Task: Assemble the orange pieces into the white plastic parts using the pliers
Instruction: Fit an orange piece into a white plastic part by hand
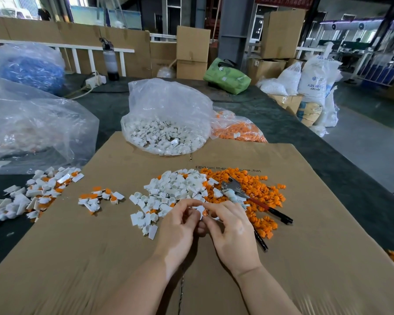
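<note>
White part [200, 210] pinched between left hand [180, 226] and right hand [230, 228], orange piece seemingly seated; pliers [241, 194] idle; finished pile [39, 194] small, loose piles large.

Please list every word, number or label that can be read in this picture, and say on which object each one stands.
"ABS RESIN": on the white sack at the right, partly blurred.
"(cm)", with numbers beside it: printed upside down on the cardboard sheet; the rest is too blurred to read.
Small logo and text on the green bag: too small to read.
Print on the brown sack under the white one: unreadable.
</note>
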